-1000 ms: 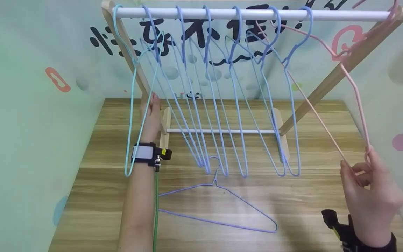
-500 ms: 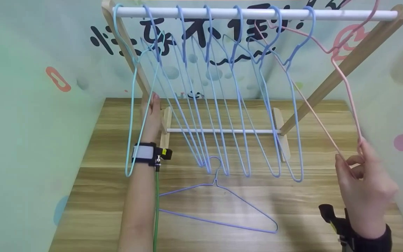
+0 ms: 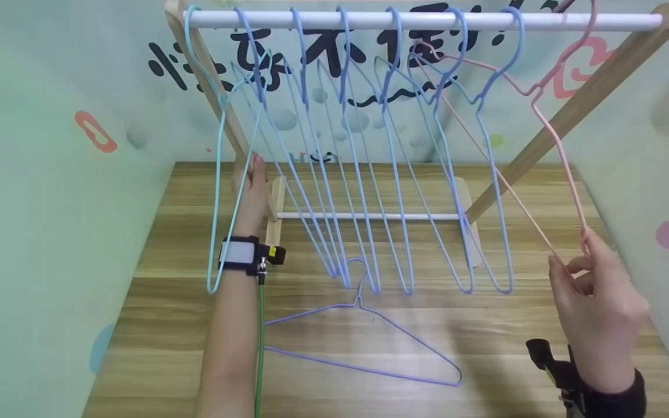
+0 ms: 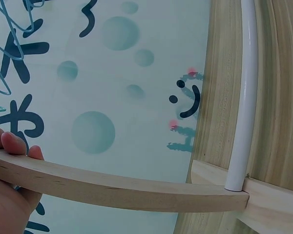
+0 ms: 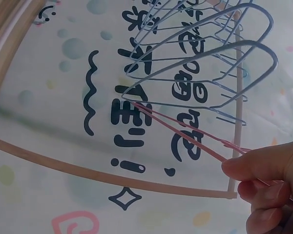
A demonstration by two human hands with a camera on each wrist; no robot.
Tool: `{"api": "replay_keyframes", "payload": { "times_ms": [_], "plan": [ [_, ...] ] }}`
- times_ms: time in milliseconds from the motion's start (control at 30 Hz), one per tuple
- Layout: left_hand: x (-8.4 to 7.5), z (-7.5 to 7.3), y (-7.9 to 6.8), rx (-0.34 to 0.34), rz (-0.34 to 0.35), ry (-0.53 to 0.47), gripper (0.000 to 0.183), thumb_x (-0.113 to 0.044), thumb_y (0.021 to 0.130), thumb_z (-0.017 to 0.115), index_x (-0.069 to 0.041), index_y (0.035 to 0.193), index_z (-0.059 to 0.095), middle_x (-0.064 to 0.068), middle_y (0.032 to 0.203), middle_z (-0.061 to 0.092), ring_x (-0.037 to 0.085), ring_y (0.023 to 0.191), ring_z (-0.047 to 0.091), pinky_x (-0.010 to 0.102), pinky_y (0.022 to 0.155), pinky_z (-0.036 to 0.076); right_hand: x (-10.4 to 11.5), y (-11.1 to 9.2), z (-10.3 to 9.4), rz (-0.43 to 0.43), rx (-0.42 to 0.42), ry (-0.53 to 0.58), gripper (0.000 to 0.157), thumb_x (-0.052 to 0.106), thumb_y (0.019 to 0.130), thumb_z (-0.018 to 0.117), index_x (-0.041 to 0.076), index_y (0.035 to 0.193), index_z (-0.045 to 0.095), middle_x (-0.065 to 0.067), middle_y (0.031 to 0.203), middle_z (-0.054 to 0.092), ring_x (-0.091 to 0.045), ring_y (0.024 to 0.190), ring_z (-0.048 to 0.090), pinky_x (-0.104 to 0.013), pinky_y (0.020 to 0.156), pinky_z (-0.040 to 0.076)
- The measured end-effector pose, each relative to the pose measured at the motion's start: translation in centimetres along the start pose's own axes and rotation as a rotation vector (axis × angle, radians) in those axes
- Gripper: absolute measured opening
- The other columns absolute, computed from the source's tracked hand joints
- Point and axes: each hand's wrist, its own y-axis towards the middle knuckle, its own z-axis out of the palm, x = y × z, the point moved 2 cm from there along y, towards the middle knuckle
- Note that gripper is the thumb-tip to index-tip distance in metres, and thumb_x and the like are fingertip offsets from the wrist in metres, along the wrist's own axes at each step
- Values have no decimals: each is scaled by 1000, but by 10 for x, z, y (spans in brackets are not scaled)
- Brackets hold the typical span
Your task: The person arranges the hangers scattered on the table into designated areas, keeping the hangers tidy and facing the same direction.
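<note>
My right hand pinches a pink wire hanger by one lower corner, thumb and fingers meeting at the wire. The pink hanger slants up and back, its hook overlapping the right part of the white rail. In the right wrist view, the pink wires run from the fingertips toward the nearest blue hanger. My left hand grips the left wooden post of the rack; the left wrist view shows fingertips over its far side. Several blue hangers hang along the rail, the rightmost blue hanger beside the pink one.
A turquoise hanger hangs at the rail's left end, in front of my left forearm. On the wood-grain table lies a purple-blue hanger. The right wooden post and a thin lower bar complete the rack. Patterned walls stand around.
My right hand has moved left with the pink hanger, whose hook has shifted left along the rail from its right end. The left hand keeps its hold on the post.
</note>
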Motion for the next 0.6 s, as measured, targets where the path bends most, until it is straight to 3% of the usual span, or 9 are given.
{"api": "replay_keyframes", "payload": {
  "times_ms": [67,100,200,467,533,600],
  "plan": [
    [7,0,3,9,-13,-11,50,-31,96,38,3,132,36,15,134,39,11,122,37,18,98,29,-1,-1,1,0,7,-8,43,3,67,73,4,108,62,-11,70,64,-7,41,43,-4,51,31],
    [11,-1,4,20,-28,-14,55,-34,96,37,2,136,29,14,141,29,12,128,29,18,101,24,-1,-2,1,-1,13,-15,42,5,68,73,4,109,62,-10,68,64,-7,41,43,-5,51,31],
    [13,0,4,42,-52,-31,61,-39,95,36,0,139,22,12,144,20,12,129,25,17,101,21,-2,-3,1,-10,27,-35,41,8,70,72,5,109,62,-8,64,62,-8,41,44,-8,47,30],
    [-1,0,-2,38,-38,-56,47,-29,97,37,2,133,34,15,141,27,14,127,30,17,100,25,-3,-5,3,-34,69,-62,40,11,71,70,5,110,61,-6,62,61,-12,40,45,-16,39,27],
    [-5,0,-3,29,-16,-31,42,-28,97,37,6,121,43,20,128,44,15,114,46,17,92,35,-3,-5,3,-35,74,-63,40,11,71,70,4,110,61,-6,63,61,-12,40,45,-16,39,28],
    [-8,0,-3,18,-10,-11,40,-28,97,38,6,117,46,19,121,48,13,109,48,18,90,36,-3,-5,3,-35,80,-59,40,10,71,70,4,110,61,-6,63,61,-13,40,46,-16,40,29]
  ]
}}
